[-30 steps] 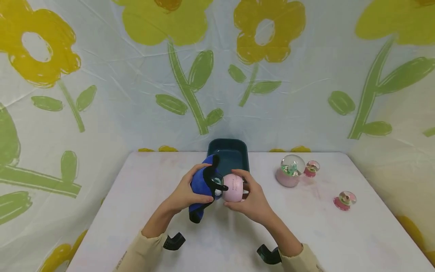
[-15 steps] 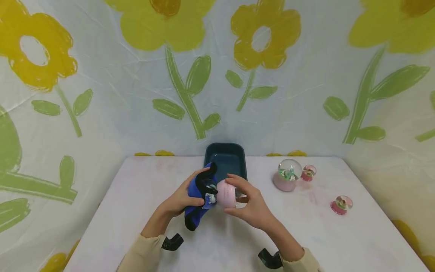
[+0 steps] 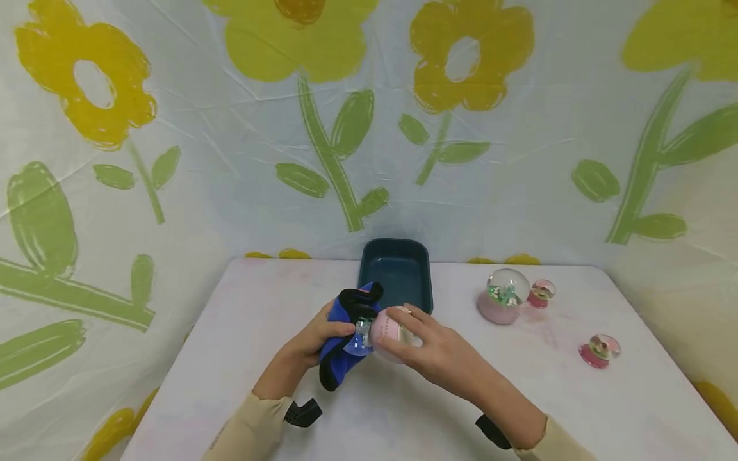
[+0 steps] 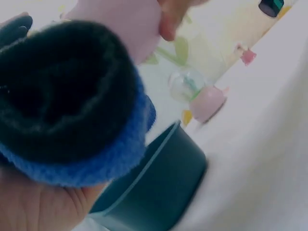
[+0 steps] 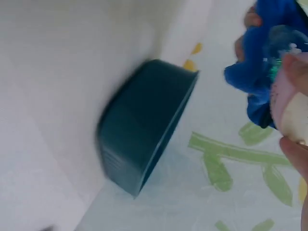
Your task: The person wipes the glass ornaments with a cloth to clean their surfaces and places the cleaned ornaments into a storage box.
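Teal basin (image 3: 398, 275) near flowered backdrop (image 3: 230, 198); three snow globes (image 3: 503, 297) at right.

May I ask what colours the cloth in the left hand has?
The cloth is blue with black edging, clearest in the head view.

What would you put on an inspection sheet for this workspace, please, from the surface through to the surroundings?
Surface: white table, faint pinkish marks.
Job's things: pink-based snow globe, its dome apparently against the blue cloth.
Clutter: larger globe and two small globes at the right; dark teal tray beyond the hands.
Hands: left hand holds the cloth; right hand grips the snow globe's base.
Cables: nothing seen.
Surroundings: flower-print backdrop.
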`<state>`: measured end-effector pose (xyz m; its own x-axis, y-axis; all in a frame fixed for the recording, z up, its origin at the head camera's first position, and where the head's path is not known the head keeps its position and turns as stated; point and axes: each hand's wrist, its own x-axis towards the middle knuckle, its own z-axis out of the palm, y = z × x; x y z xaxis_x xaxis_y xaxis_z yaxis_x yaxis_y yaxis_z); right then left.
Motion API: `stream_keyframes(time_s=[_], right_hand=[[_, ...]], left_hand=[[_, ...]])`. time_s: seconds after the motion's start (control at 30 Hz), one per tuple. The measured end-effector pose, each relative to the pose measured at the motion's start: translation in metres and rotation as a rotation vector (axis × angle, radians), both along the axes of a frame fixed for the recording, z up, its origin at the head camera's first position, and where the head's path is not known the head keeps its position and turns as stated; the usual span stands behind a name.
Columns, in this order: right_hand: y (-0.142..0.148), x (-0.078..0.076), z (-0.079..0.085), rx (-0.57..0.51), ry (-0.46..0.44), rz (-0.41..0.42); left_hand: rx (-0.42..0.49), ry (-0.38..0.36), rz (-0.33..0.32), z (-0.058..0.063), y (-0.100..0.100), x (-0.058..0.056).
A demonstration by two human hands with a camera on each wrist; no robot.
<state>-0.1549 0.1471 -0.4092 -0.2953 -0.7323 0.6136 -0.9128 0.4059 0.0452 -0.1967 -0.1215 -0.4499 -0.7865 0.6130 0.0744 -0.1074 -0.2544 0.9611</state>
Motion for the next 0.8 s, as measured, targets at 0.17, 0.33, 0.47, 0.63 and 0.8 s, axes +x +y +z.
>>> stream_keyframes(time_s=[0.17, 0.33, 0.47, 0.63, 0.8], right_hand=[[0.004, -0.007, -0.002, -0.121, -0.184, 0.072], [0.007, -0.012, -0.009, -0.414, -0.825, 0.087], [0.007, -0.012, -0.014, -0.626, -1.29, 0.079], [0.008, -0.012, -0.015, -0.691, -1.441, 0.099], [0.002, -0.009, -0.008, -0.633, -1.26, 0.102]], left_hand=[[-0.076, 0.041, 0.03, 0.012, 0.002, 0.0], [-0.194, 0.206, 0.106, 0.025, 0.007, -0.001], [-0.335, 0.394, 0.199, 0.029, 0.009, 0.005], [-0.286, 0.536, 0.239, 0.021, 0.012, 0.012], [-0.228, 0.548, 0.274, 0.016, 0.013, 0.011]])
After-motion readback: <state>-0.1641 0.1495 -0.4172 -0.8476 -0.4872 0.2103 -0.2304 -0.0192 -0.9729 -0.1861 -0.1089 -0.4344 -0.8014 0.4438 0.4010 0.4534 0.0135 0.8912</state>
